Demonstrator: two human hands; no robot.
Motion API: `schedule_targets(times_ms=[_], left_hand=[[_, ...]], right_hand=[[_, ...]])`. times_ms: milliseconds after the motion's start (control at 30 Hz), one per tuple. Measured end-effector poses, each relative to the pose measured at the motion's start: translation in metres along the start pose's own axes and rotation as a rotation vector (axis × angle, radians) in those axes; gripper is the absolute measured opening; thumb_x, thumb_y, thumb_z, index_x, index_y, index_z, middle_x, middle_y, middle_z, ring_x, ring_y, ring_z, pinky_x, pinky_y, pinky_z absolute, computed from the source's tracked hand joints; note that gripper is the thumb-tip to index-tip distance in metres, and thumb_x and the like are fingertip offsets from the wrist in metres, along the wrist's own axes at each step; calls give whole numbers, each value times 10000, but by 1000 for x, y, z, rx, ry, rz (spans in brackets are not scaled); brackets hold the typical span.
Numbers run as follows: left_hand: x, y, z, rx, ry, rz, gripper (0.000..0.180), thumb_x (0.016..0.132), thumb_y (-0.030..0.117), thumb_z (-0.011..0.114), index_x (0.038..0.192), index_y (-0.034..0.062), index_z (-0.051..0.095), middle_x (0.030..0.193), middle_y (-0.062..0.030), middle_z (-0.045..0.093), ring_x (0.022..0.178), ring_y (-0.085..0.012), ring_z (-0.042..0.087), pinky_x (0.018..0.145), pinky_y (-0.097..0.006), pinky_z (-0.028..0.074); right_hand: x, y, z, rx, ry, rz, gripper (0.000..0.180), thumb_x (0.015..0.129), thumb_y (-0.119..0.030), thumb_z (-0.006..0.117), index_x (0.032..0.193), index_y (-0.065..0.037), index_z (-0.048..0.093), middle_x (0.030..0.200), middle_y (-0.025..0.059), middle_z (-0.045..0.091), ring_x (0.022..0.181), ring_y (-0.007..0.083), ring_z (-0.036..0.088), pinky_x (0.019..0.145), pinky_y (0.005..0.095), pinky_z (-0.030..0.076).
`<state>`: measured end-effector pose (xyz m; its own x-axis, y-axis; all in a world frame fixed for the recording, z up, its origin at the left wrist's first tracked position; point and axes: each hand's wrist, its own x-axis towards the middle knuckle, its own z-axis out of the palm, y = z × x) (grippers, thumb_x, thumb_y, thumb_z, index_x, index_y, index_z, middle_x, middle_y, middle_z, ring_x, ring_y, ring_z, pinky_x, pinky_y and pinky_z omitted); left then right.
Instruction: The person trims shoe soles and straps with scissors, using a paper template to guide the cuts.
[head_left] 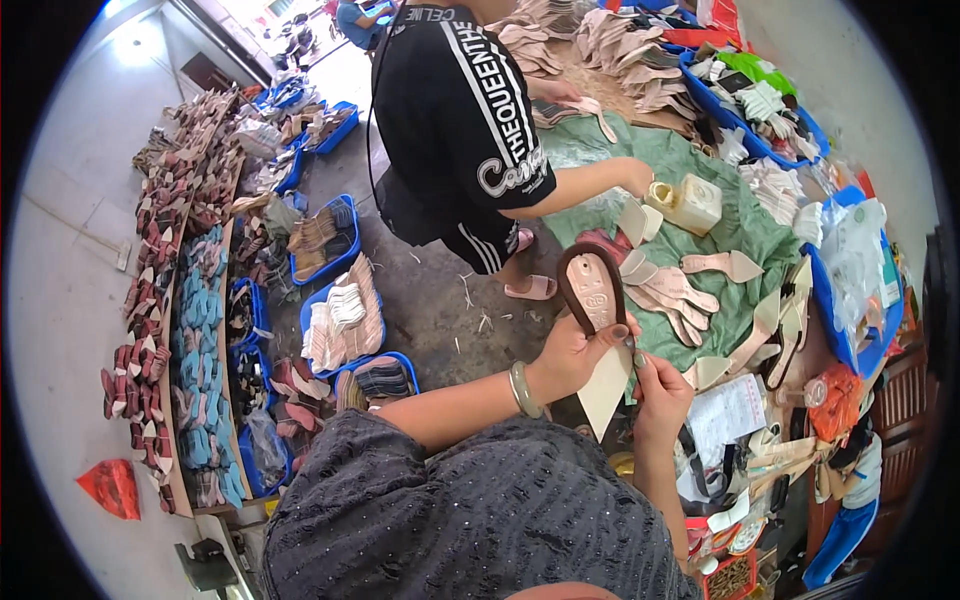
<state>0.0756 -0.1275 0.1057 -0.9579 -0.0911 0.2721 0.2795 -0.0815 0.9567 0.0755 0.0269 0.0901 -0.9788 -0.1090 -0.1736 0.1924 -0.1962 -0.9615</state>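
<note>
A pale insole (590, 290) with a rounded heel and a pointed toe is in my left hand (568, 362), the thumb pressed on its face. Around the heel's edge runs a brown strip (566, 268), which disappears beneath that thumb. At the insole's right edge, my right hand (660, 395) pinches with thumb and forefinger; what lies between the fingertips is too small to tell. Beyond my hands, several pale insoles (672, 290) lie fanned out on a green sheet (700, 158). A whitish plastic container (694, 206) also stands on that sheet.
A co-worker in black (450, 120) stands ahead, one hand (632, 176) by the container, the other holding an insole (597, 115). Blue baskets (345, 240) of shoe parts stand left, by racks of red and blue pieces (200, 340). Another blue basket (850, 300) is right, near a paper sheet (725, 412).
</note>
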Motion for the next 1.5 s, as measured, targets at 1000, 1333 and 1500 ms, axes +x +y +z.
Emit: schedule_targets(times_ms=[1000,1333,1500], left_hand=[[146,-124,-34,345,-421,-171,130,857,71,591,963,5,627,920,-82,647,863,-168,607,770,-305,473],[150,-160,-42,-320,-643,-768,317,852,12,522,1168,4,545,1161,-79,585,1097,-160,528,943,-315,417],[149,-168,-42,-67,-728,-666,279,890,51,493,1160,3,547,1158,-81,585,1100,-173,529,946,-320,414]], right_hand=[[156,44,1,-412,0,100,202,835,-181,588,803,16,616,612,65,557,564,104,474,536,285,404],[158,73,-6,-8,152,287,168,838,-115,639,944,7,684,715,-41,593,624,31,485,561,192,394],[158,75,-13,46,116,331,170,848,-104,622,958,11,682,702,-35,582,618,40,484,565,195,393]])
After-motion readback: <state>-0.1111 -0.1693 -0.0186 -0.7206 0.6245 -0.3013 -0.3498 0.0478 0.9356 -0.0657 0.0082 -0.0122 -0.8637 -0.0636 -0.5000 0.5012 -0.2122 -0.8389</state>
